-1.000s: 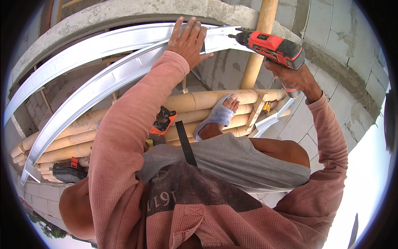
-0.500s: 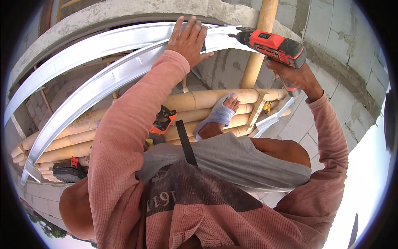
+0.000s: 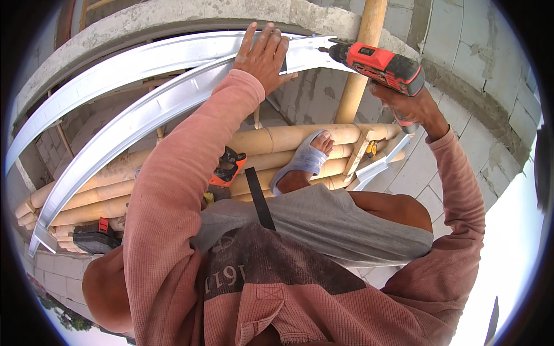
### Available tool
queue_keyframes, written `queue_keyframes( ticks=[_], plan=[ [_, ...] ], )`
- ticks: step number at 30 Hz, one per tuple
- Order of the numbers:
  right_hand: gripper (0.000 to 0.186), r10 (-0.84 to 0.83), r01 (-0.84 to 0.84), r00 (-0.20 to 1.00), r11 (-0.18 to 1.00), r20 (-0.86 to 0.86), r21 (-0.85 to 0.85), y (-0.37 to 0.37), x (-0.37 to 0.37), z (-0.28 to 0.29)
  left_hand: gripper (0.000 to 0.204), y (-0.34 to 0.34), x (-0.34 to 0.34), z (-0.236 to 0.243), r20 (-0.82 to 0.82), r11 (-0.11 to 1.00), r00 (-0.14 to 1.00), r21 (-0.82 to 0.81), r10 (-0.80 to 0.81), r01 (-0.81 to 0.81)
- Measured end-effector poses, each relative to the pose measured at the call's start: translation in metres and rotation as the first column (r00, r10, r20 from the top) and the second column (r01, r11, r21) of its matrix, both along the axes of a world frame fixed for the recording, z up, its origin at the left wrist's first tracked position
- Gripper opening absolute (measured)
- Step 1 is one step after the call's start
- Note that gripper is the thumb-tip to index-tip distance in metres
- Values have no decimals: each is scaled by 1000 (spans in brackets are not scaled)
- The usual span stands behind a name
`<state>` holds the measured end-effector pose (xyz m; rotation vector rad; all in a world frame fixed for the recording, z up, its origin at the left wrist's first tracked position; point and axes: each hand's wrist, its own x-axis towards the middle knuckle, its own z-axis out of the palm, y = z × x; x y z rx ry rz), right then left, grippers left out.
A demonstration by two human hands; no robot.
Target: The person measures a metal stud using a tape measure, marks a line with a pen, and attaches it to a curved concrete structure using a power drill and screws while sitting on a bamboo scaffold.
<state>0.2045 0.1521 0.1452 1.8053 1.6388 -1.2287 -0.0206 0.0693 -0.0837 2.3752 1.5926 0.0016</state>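
Observation:
My left hand [image 3: 263, 60] grips the overlapping ends of two curved galvanized metal channels, fingers over the top and thumb out below. The lower metal channel [image 3: 141, 112] sweeps down to the far left; the upper metal channel [image 3: 109, 75] runs along the concrete. In my right hand [image 3: 414, 108] is a red and black cordless drill [image 3: 385, 68], held by its handle and pointing left. Its bit tip is at the face of the channels' right end, just right of my left hand. Whether the tip touches the metal, I cannot tell.
Bamboo poles [image 3: 254, 140] form the platform under my slippered foot [image 3: 303, 161]. An orange and black tool [image 3: 229, 167] lies on them, and a black and red object [image 3: 95, 237] sits at the left. A concrete beam [image 3: 190, 16] curves behind the channels; an upright bamboo pole [image 3: 352, 95] stands behind the drill.

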Motion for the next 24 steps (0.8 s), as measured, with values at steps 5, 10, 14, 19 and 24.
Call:
queue_keyframes(
  ticks=[5, 10, 14, 19, 24],
  plan=[
    [25, 19, -19, 999, 1000, -47, 7, 0, 2, -2, 91, 0, 0, 0, 7, 1000, 1000, 13, 2, -2],
    [27, -47, 47, 990, 999, -130, -2, -2, -1, -2, 90, 0, -1, 0, 3, 1000, 1000, 8, 3, -3],
    [29, -28, 30, 984, 1000, -177, 10, -1, 4, -2, 90, -1, -1, 1, 3, 1000, 1000, 21, 6, -6],
    [32, -238, 227, 960, 970, -151, -88, 4, 4, 5, 89, -2, -2, 3, 19, 1000, 1000, 22, 7, -7],
    [33, -279, 268, 943, 960, -179, -83, -4, 11, 2, 91, -1, -1, 4, -20, 1000, 1000, 23, 3, -2]
  ],
)
